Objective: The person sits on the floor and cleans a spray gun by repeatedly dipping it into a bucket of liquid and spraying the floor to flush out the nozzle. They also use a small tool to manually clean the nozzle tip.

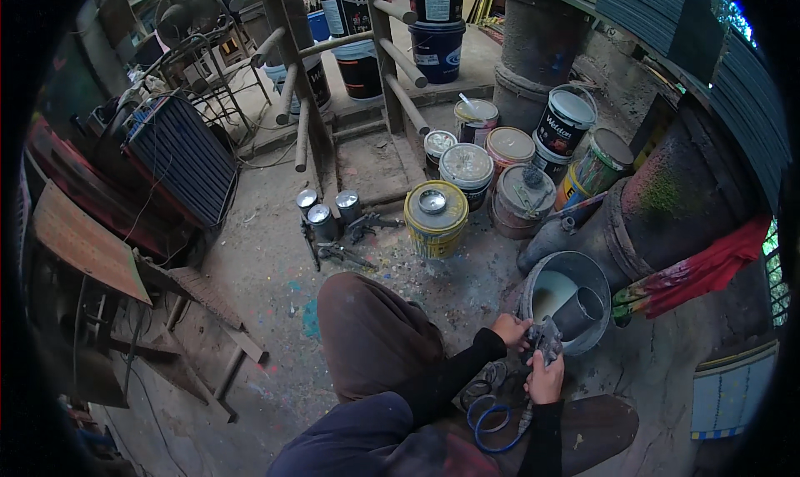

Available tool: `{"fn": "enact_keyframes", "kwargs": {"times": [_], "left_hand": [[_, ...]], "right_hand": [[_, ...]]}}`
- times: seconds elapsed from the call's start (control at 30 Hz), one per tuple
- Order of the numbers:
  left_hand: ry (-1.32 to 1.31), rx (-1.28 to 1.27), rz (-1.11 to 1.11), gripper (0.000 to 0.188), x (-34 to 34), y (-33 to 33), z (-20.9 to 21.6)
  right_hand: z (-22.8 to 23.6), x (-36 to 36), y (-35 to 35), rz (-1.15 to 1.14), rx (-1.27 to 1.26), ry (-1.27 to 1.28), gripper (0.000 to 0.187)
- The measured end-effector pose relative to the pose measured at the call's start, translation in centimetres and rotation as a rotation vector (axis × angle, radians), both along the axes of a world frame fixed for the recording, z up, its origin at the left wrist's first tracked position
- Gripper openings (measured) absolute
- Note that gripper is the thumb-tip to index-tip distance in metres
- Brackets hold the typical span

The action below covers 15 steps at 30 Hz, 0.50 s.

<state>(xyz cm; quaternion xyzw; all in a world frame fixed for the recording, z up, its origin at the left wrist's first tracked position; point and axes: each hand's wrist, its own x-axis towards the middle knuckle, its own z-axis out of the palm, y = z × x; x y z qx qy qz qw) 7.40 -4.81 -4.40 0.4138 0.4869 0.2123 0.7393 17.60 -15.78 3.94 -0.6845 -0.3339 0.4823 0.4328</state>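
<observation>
In both hands I hold a grey metal spray gun point(547, 337) at the near rim of a grey bucket point(602, 334). My left hand point(511, 330) is closed on its left side. Lower down, my right hand point(545, 379) grips the near end. Inside the bucket is a milky liquid point(552, 292), and a dark grey cup point(578, 312) leans there; whether it joins the gun I cannot tell. A blue hose point(477, 431) loops over my lap below the right hand. On the floor ahead stand several metal spray-gun cups point(322, 220) with dark spray guns point(346, 252) beside them.
A yellow paint can point(437, 227) with a small metal dish on its lid stands ahead, several more paint cans behind it. A large dark drum point(675, 195) draped with a red cloth point(708, 269) lies right. Wooden frames point(389, 60) stand ahead; a radiator point(183, 162) leans left.
</observation>
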Motion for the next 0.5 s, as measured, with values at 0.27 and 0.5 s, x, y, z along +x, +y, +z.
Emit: {"fn": "enact_keyframes", "kwargs": {"times": [0.27,0.5], "left_hand": [[-0.025,-0.026,0.046,0.045,-0.2,-0.3,1.1],[-0.023,-0.077,0.07,0.045,-0.2,-0.2,1.3]], "right_hand": [[-0.6,0.2,0.0,0.002,0.024,0.013,0.014],[0.0,0.0,0.2,0.011,-0.004,-0.006,0.015]]}}
